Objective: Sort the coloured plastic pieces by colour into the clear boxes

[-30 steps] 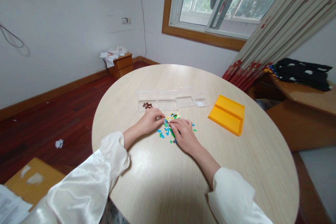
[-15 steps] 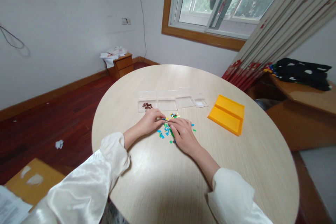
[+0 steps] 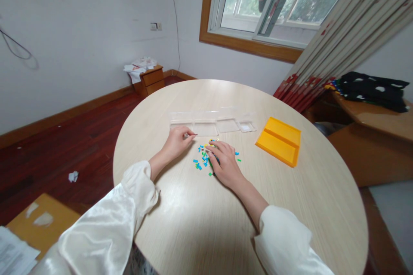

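Observation:
My left hand (image 3: 176,142) is pinched shut on a small dark brown building brick (image 3: 195,134), just in front of the clear plastic boxes. It covers most of the leftmost clear box (image 3: 173,127). Blue, green, yellow and brown little bricks (image 3: 205,161) lie loose in a pile on the table. Over the right part of that pile rests my right hand (image 3: 225,162), fingers bent and apart, with nothing visible in them. Some bricks are hidden beneath it.
Several clear boxes stand in a row, among them a middle one (image 3: 206,134) and a small one at the right end (image 3: 247,129). A yellow two-part tray (image 3: 280,138) lies on the right of the round wooden table (image 3: 200,219). A window (image 3: 251,47) is behind.
My left hand has drawn away from my right, up and leftward towards the boxes, with a brown brick. It now hides the brown pieces in the leftmost box. My right hand has barely moved.

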### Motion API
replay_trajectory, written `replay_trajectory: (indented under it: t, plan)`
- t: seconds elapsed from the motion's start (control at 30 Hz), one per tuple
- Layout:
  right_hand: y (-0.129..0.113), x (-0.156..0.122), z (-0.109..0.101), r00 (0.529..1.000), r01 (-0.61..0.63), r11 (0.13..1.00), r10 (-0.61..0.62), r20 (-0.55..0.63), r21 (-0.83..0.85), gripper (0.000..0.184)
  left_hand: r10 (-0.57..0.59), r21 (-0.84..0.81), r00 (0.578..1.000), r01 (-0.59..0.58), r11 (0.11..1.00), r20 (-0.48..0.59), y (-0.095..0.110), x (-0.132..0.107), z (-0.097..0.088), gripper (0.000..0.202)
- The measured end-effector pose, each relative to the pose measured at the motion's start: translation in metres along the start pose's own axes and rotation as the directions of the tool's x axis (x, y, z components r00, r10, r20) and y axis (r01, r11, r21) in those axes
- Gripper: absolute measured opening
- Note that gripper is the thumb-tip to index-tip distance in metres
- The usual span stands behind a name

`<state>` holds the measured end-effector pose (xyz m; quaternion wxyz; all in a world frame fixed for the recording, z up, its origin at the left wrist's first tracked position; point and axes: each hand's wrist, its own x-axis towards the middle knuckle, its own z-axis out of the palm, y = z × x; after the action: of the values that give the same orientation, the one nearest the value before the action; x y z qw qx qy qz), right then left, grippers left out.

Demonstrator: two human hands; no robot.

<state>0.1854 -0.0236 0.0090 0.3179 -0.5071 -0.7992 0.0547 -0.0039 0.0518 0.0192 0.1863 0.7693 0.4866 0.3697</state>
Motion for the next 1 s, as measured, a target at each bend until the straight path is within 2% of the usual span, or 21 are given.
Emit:
replay_trajectory:
  t: [0.13, 0.23, 0.33, 0.57, 0.77, 1.0]
  plan:
    - [-0.002, 0.002, 0.003, 0.995, 0.036, 0.997, -0.030, 0.092, -0.067, 0.031, -0.134, 0.143, 0.984, 0.151, 0.978, -0.120, -0.011, 0.007, -0.011, 0.012]
    - [-0.004, 0.002, 0.003, 0.990, 0.053, 0.994, -0.039, 0.136, -0.100, 0.031, -0.193, 0.215, 0.971, 0.220, 0.951, -0.143, -0.013, 0.008, -0.017, 0.015]
    - [-0.003, 0.002, 0.004, 0.991, 0.049, 0.993, -0.034, 0.132, -0.109, 0.030, -0.232, 0.253, 0.964, 0.259, 0.932, -0.133, -0.013, 0.008, -0.019, 0.017]
    - [-0.001, 0.001, 0.004, 0.996, 0.035, 0.995, -0.026, 0.090, -0.091, 0.030, -0.242, 0.255, 0.965, 0.260, 0.931, -0.100, -0.014, 0.007, -0.017, 0.014]
    - [-0.001, 0.002, 0.005, 0.992, 0.037, 0.994, -0.024, 0.125, -0.099, 0.030, -0.243, 0.241, 0.966, 0.258, 0.935, -0.090, -0.015, 0.007, -0.017, 0.014]
    - [0.004, 0.000, 0.008, 0.999, 0.028, 0.996, -0.026, 0.026, -0.081, 0.021, -0.235, 0.222, 0.967, 0.252, 0.942, -0.100, -0.011, 0.007, -0.017, 0.024]
